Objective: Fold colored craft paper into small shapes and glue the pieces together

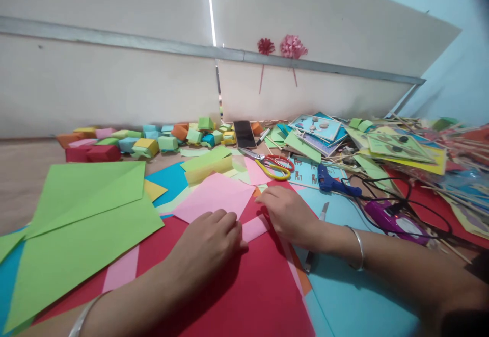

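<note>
A short pink paper strip [255,229] stretches between my two hands, just over red paper [263,281]. My left hand [214,237] is closed at the strip's left end, with the thumb against it. Fingers bent together, my right hand [290,213] is closed at the other end; its grip is partly hidden. Behind them lies a larger pink sheet [217,194]. Scissors with red and yellow handles [273,166] rest beyond my right hand. A craft knife [310,261] lies partly under my right wrist.
Green sheets [87,225] cover the left side. Folded paper boxes [147,147] line the back by a phone [244,134]. To the right are a blue glue gun [336,181], a purple power strip [395,221] with black cable, and piled cards [317,127].
</note>
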`<state>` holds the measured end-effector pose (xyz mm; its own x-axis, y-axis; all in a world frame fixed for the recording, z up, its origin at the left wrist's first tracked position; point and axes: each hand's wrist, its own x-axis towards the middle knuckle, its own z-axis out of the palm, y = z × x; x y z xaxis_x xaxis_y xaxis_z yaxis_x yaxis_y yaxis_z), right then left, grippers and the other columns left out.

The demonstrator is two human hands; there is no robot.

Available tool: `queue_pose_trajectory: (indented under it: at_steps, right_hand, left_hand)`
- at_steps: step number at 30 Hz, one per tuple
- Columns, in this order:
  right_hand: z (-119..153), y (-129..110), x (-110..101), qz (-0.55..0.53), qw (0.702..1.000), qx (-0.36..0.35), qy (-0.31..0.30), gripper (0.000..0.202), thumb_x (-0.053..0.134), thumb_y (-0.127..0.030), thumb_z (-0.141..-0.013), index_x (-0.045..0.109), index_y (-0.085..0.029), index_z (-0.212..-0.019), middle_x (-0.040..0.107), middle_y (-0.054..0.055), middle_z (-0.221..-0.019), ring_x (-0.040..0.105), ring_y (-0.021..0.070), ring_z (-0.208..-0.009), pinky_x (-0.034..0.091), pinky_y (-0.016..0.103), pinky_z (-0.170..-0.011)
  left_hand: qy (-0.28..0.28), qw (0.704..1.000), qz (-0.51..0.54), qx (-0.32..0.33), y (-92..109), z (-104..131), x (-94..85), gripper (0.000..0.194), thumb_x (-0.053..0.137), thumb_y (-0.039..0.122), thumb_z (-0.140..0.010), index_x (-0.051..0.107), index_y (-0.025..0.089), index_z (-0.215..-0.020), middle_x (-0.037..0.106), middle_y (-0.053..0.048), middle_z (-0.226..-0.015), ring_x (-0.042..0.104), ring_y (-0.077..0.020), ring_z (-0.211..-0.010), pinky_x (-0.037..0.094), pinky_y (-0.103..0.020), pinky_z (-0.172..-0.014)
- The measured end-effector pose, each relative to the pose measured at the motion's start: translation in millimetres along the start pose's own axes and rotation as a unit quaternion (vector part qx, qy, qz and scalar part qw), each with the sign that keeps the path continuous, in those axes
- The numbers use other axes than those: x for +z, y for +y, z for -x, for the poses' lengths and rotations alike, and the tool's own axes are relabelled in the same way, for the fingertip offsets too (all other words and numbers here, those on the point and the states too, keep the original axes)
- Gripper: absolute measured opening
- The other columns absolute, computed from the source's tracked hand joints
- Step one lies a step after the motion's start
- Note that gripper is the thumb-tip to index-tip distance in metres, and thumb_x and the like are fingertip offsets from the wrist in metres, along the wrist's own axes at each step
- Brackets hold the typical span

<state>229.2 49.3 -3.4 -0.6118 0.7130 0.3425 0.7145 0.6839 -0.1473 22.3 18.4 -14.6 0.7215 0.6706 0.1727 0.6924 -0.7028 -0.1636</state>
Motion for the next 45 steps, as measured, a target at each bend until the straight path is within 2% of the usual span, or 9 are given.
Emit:
queue_pose_trajectory:
  at_steps: [10,16,21,25,29,33,37,40,45]
  right_hand:
    - [-1.2,10.8,10.7,-0.142,0.988,0.004,0.065,0.036,0.041,0.0,-0.078,0.063,-0.012,-0.105,0.067,0.009,-0.093,0.059,0.0189,-0.087,0.047,0.032,-0.08]
    - [-5.2,8.5,5.9,-0.319,0.93,0.098,0.153,0.022,0.042,-0.019,-0.094,0.061,-0.017,-0.103,0.065,0.003,-0.084,0.059,0.0146,-0.081,0.046,0.029,-0.077]
    - [-1.4,-11.8,-1.9,-0.51,0.841,0.177,0.043,0.038,0.049,-0.047,-0.093,0.056,-0.016,-0.072,0.057,-0.001,-0.063,0.049,0.0102,-0.058,0.04,0.023,-0.056]
    - [0.8,-25.7,-4.9,-0.492,0.853,0.172,0.029,0.033,0.058,-0.037,-0.086,0.051,-0.017,-0.061,0.054,-0.002,-0.06,0.048,0.0091,-0.057,0.036,0.021,-0.052]
    - [2.2,-27.3,-6.7,-0.421,0.893,0.142,0.067,0.03,0.052,-0.027,-0.087,0.048,-0.017,-0.059,0.047,-0.004,-0.056,0.04,0.0079,-0.053,0.031,0.021,-0.05]
    - [5.5,-25.5,-7.4,-0.35,0.931,0.048,0.094,0.027,0.053,-0.025,-0.086,0.049,-0.017,-0.061,0.045,-0.004,-0.058,0.037,0.0081,-0.054,0.029,0.022,-0.052]
    - [7.4,-25.6,-8.2,-0.393,0.916,0.031,0.078,0.024,0.055,-0.032,-0.089,0.059,-0.016,-0.072,0.057,-0.001,-0.066,0.049,0.0095,-0.06,0.037,0.022,-0.058]
    - [6.8,-26.9,-10.7,-0.49,0.869,0.054,0.041,0.03,0.05,-0.036,-0.093,0.062,-0.015,-0.076,0.062,0.001,-0.068,0.055,0.0103,-0.062,0.044,0.022,-0.059]
    - [5.0,-32.0,-15.7,-0.502,0.858,0.106,0.025,0.023,0.049,-0.025,-0.089,0.06,-0.015,-0.07,0.062,0.001,-0.065,0.055,0.0098,-0.06,0.044,0.021,-0.058]
  left_hand:
    - [-0.012,0.981,0.171,-0.089,1.0,-1.1,-4.5,0.005,0.068,0.02,-0.079,0.066,0.016,-0.081,0.064,-0.005,-0.076,0.06,-0.0207,-0.068,0.044,-0.031,-0.06]
    - [0.193,0.957,0.204,-0.079,-3.2,2.1,-8.1,0.019,0.048,0.01,-0.086,0.061,0.018,-0.076,0.055,0.002,-0.062,0.05,-0.0105,-0.05,0.037,-0.02,-0.048]
    - [0.32,0.945,0.055,-0.02,-6.5,3.9,-11.5,0.026,0.042,0.005,-0.09,0.057,0.018,-0.073,0.053,0.001,-0.057,0.045,-0.0126,-0.051,0.034,-0.024,-0.05]
    - [0.314,0.948,0.03,0.048,-6.0,6.0,-7.5,0.02,0.045,0.004,-0.09,0.055,0.019,-0.081,0.056,0.0,-0.062,0.046,-0.0153,-0.056,0.035,-0.027,-0.054]
    - [0.329,0.932,0.153,0.003,-5.0,5.7,-10.5,0.012,0.06,0.029,-0.09,0.053,0.02,-0.088,0.061,-0.006,-0.083,0.056,-0.0194,-0.078,0.046,-0.03,-0.07]
    - [0.224,0.877,0.407,-0.123,-1.3,3.0,-16.7,0.026,0.046,0.041,-0.096,0.057,0.018,-0.104,0.066,-0.011,-0.101,0.062,-0.0215,-0.092,0.05,-0.033,-0.079]
    - [0.046,0.711,0.676,-0.187,8.5,-1.8,-20.5,0.045,0.042,0.056,-0.094,0.058,0.018,-0.079,0.064,-0.005,-0.072,0.06,-0.0163,-0.064,0.05,-0.028,-0.061]
    - [0.019,0.618,0.746,-0.248,11.6,-1.9,-22.2,0.05,0.048,0.064,-0.087,0.059,0.017,-0.075,0.061,-0.002,-0.06,0.056,-0.0156,-0.052,0.048,-0.028,-0.052]
    - [0.024,0.648,0.711,-0.273,2.1,5.1,-16.5,0.047,0.046,0.056,-0.092,0.064,0.017,-0.075,0.065,-0.005,-0.065,0.057,-0.0182,-0.06,0.049,-0.031,-0.06]
